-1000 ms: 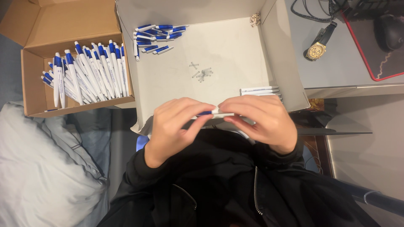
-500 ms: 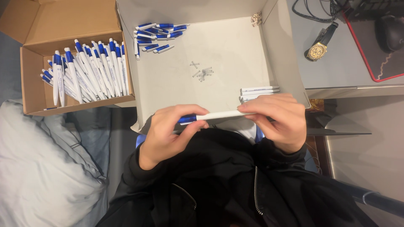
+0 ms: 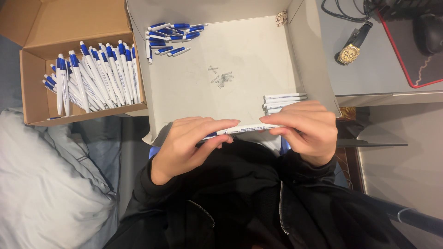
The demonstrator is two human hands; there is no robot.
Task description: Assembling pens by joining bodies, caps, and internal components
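Observation:
Both my hands hold one white pen with a blue end (image 3: 244, 129) level above the near edge of a shallow white box (image 3: 258, 60). My left hand (image 3: 189, 143) pinches its blue end. My right hand (image 3: 307, 129) grips its white barrel. Inside the box lie a heap of blue and white pen parts (image 3: 170, 37) at the far left, several small metal springs (image 3: 221, 79) in the middle, and a few white barrels (image 3: 281, 101) just beyond my right hand.
A brown cardboard box (image 3: 32, 92) at the left holds several finished blue and white pens (image 3: 92, 76). A wristwatch (image 3: 350, 50), cables and a dark mat with a red edge (image 3: 410, 50) lie on the desk at the right. A grey cushion (image 3: 41, 184) sits at lower left.
My hands have drawn apart along the pen, so more of its white barrel shows between them. The pen now lies level across the box's near edge.

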